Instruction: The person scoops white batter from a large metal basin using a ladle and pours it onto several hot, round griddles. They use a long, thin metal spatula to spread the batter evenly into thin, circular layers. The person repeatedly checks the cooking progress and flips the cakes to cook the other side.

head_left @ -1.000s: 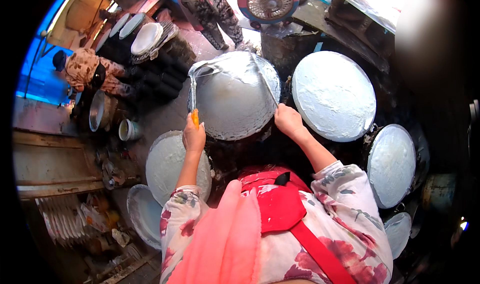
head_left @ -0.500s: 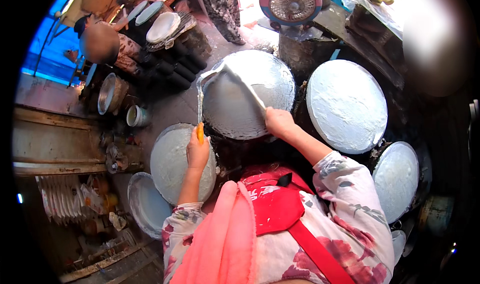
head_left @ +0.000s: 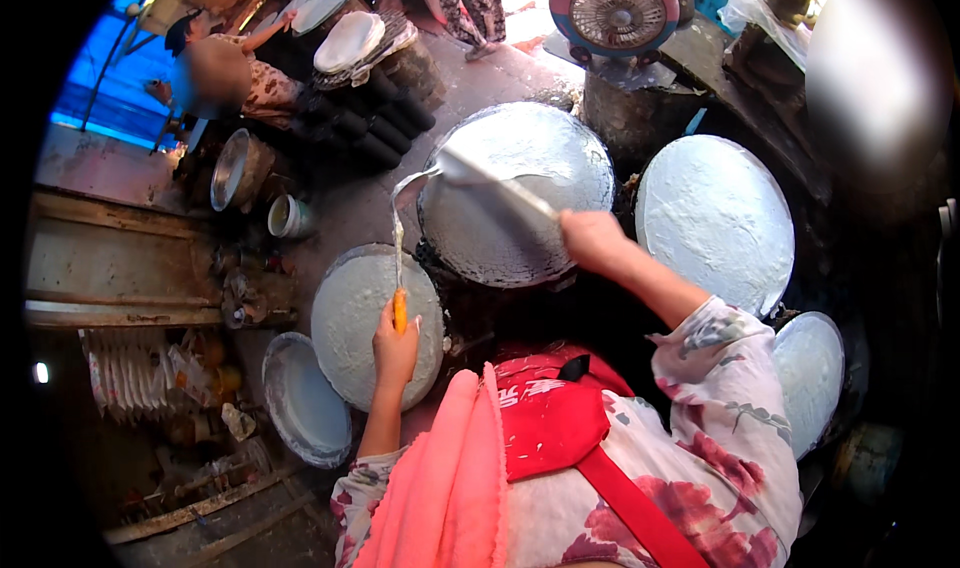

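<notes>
My left hand [head_left: 395,346] is closed around the orange handle of a long metal ladle [head_left: 399,238]. The ladle's bent end reaches up to the left rim of the middle round griddle [head_left: 555,143]. Closed on the near end of a long flat spatula [head_left: 510,190] is my right hand [head_left: 595,240], at the griddle's right side. The blade slants up-left across the griddle, blurred by motion, its tip close to the ladle's end. White batter covers the griddle's far part; its near part looks thinner and greyer.
White-coated griddles stand at right [head_left: 715,223], lower right [head_left: 808,378] and left [head_left: 375,318]. A basin [head_left: 300,398] of whitish liquid sits lower left, a small bucket [head_left: 290,216] beyond. A fan [head_left: 615,16] stands at the back. Another person [head_left: 270,93] works far left.
The ladle's end has shifted left toward the griddle's rim. The spatula has swung lower and its tip has moved left. The whole view has shifted slightly.
</notes>
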The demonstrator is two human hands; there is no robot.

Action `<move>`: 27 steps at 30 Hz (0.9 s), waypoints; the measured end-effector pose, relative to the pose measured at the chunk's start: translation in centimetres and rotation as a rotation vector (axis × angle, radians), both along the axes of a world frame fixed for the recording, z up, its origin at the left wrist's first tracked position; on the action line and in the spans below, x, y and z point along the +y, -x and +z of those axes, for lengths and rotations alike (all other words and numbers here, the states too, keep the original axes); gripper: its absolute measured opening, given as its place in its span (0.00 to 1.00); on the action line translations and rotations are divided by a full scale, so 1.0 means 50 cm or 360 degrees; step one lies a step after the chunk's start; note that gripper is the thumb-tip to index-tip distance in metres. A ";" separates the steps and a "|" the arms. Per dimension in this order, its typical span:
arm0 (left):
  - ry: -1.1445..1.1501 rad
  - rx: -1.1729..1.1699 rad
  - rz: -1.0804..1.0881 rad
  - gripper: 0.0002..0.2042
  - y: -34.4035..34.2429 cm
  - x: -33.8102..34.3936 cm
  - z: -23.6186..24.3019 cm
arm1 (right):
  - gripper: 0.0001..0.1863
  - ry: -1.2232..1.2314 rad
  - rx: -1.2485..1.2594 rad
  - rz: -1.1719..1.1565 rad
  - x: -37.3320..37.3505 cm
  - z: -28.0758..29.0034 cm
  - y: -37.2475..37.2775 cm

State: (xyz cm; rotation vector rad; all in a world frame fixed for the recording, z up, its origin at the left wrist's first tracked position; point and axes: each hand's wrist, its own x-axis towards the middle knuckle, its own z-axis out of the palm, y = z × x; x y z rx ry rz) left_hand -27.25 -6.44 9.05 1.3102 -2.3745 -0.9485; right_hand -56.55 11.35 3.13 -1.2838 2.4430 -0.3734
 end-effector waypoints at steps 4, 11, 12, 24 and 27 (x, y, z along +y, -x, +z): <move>0.0081 0.0045 -0.0096 0.22 -0.034 -0.042 -0.065 | 0.09 -0.0018 0.0054 -0.0177 -0.011 -0.007 0.108; -0.0329 0.0140 0.0128 0.21 -0.070 -0.021 -0.060 | 0.06 -0.0168 -0.0073 0.0232 0.010 0.031 0.019; -0.0427 0.0153 0.0200 0.20 -0.068 -0.011 -0.042 | 0.07 -0.0093 0.0033 0.0123 0.009 0.028 0.048; -0.0700 0.0211 0.0419 0.17 -0.065 0.024 0.021 | 0.07 -0.0181 -0.0016 0.0493 0.047 0.051 0.066; -0.0746 0.0150 0.0417 0.16 -0.043 0.036 0.049 | 0.07 -0.0054 0.0122 0.0269 -0.017 0.009 0.148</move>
